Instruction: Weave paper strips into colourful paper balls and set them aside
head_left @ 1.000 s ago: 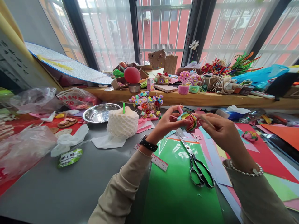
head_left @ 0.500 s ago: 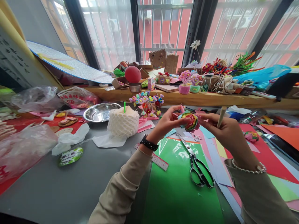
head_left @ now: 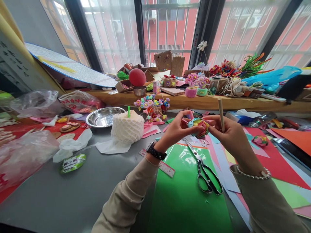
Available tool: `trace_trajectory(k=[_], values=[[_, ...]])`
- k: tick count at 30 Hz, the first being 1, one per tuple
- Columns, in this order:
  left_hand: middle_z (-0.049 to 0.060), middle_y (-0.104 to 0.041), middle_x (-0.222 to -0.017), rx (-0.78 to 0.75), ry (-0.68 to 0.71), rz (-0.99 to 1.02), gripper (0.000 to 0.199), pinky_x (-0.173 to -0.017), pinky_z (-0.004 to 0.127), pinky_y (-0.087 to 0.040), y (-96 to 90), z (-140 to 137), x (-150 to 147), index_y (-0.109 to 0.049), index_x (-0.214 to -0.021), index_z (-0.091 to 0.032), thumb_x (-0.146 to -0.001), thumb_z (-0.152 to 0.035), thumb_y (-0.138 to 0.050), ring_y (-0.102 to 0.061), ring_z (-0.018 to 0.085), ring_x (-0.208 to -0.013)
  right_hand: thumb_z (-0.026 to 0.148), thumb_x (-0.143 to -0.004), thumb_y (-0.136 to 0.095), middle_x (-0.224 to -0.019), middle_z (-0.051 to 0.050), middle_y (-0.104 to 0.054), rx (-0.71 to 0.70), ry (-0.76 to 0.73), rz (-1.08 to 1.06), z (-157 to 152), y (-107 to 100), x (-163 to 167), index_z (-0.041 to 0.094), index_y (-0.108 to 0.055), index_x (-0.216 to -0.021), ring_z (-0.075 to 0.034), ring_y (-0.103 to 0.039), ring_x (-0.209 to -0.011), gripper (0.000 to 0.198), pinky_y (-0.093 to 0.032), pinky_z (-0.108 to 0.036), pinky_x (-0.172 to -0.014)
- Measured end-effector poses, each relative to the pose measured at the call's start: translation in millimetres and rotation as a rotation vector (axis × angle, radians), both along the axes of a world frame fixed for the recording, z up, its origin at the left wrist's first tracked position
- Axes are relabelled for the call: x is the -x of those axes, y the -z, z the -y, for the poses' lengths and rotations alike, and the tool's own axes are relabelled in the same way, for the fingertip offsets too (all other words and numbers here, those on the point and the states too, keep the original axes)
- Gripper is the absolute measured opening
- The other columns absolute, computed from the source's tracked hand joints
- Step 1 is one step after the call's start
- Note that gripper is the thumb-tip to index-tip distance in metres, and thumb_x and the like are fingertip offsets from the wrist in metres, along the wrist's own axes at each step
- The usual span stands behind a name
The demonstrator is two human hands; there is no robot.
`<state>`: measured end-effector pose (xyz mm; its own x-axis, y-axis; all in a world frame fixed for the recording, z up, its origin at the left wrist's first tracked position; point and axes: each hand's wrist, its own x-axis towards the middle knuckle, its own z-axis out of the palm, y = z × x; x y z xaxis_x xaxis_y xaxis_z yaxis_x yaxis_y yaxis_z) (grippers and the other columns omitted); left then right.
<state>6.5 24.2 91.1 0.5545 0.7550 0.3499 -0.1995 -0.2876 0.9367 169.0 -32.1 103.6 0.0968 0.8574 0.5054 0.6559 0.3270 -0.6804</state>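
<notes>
While the left hand point(head_left: 177, 128) holds a folded paper flower point(head_left: 200, 127) by its left side, the right hand point(head_left: 230, 133) has its fingertips at the flower's right edge. The flower is up off the table, between the two hands, above the top end of a shiny green sheet point(head_left: 187, 204). It has pink, yellow, green and light blue bits. The left thumb is in front of it and the other fingers curl around the back. The right hand also grips a wooden stick point(head_left: 221, 113), which pokes up out of it, almost straight. I can't tell how hard the right fingertips press on the paper.

Big scissors point(head_left: 198, 157) with black handles lie on the green sheet, just below the flower, and their blades are a tiny bit apart. A ruler point(head_left: 167, 168) pokes out by the left edge of the sheet. On the right, another paper flower point(head_left: 259, 141) sits on red paper point(head_left: 289, 166). To the left of the left hand there is a round white thing in a net point(head_left: 128, 127) with a green straw point(head_left: 128, 111) in its top, and a shiny metal plate point(head_left: 103, 118) is right beside it
</notes>
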Motion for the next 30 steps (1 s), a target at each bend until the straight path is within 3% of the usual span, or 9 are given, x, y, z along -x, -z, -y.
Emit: trace_trajectory(k=[7,14,22,30], values=[[0.005,-0.059,-0.080,0.049,-0.036,0.040,0.059,-0.059,0.024,-0.043,-0.3,1,-1,-0.038,-0.110,-0.014,-0.062,-0.031,-0.068,-0.058,0.013,-0.069,0.028,-0.071,-0.058,-0.071,-0.002,-0.065,-0.091,0.112,0.110,3,-2,7,0.018,-0.064,-0.086,-0.012,-0.052,-0.053,0.020,-0.038,-0.023,-0.047],[-0.001,-0.058,-0.070,0.197,-0.002,0.035,0.049,-0.057,0.021,-0.041,-9.4,-1,9,-0.045,-0.104,-0.015,-0.063,-0.031,-0.067,-0.056,0.009,-0.061,0.033,-0.073,-0.057,-0.080,-0.002,-0.067,0.032,-0.108,-0.111,1,-5,-1,0.022,-0.067,-0.089,-0.017,-0.059,-0.072,0.022,-0.045,-0.028,-0.060],[0.000,-0.060,-0.074,0.392,0.239,0.131,0.048,-0.062,0.022,-0.043,-14.0,6,10,-0.051,-0.100,-0.015,-0.058,-0.024,-0.072,-0.056,0.007,-0.062,0.040,-0.065,-0.065,-0.054,0.002,-0.052,0.100,-0.366,-0.464,-11,10,-7,0.019,-0.063,-0.080,-0.009,-0.044,-0.045,0.026,-0.037,-0.022,-0.040],[0.002,-0.060,-0.079,0.381,0.244,0.169,0.058,-0.060,0.020,-0.042,-11.7,8,5,-0.047,-0.108,-0.017,-0.057,-0.030,-0.072,-0.056,0.008,-0.064,0.055,-0.066,-0.056,-0.057,0.004,-0.044,0.139,-0.409,-0.607,-11,14,10,0.022,-0.052,-0.084,-0.009,-0.043,-0.045,0.038,-0.035,-0.021,-0.039]])
